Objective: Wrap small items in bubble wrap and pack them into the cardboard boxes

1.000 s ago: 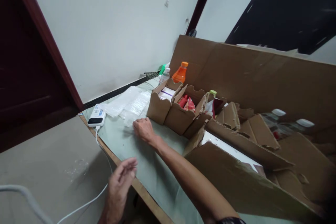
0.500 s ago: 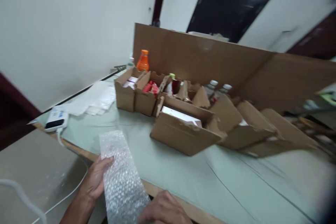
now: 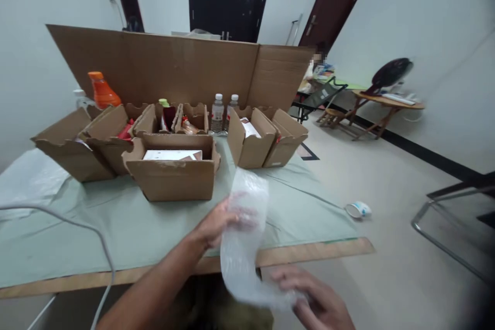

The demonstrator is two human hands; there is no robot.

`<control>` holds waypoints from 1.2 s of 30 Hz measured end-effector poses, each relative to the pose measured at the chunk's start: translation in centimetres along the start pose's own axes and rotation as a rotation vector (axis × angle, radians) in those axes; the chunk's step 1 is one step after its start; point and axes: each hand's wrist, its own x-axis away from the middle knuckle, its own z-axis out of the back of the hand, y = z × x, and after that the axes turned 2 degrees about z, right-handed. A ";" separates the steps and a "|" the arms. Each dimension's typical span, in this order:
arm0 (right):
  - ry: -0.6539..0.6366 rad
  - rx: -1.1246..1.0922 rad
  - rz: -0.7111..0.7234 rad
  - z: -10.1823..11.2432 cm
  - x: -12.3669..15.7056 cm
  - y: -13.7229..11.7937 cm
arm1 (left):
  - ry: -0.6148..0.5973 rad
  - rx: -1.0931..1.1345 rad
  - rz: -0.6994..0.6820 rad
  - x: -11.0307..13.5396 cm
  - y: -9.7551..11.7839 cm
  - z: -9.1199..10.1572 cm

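A translucent strip of bubble wrap point(image 3: 245, 247) hangs in front of the table edge, bent into a curve toward the right at its lower end. My left hand point(image 3: 220, 221) grips its upper part, thumb in front and the fingers showing faintly through the plastic. At the lower right, my right hand point(image 3: 315, 294) is closed on the other end, somewhat smeared by motion. Just beyond the wrap stands a cardboard box point(image 3: 180, 180) with a white carton point(image 3: 172, 155) inside it.
Several open cardboard bins point(image 3: 247, 144) stand along the table point(image 3: 162, 227), before a tall cardboard panel point(image 3: 185, 67). An orange bottle point(image 3: 104, 93) and two clear bottles point(image 3: 217, 113) are behind them. A grey cable point(image 3: 88, 227) crosses at left. A paper cup point(image 3: 358, 210) is at right.
The view has swung right. The bubble wrap has moved right with both hands, from the table's left part to near the right bins, and its lower end now bends toward my right hand.
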 end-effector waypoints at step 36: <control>-0.106 0.480 0.234 -4.1 -6.1 6.9 | 0.261 -1.316 -0.610 6.2 -5.7 2.9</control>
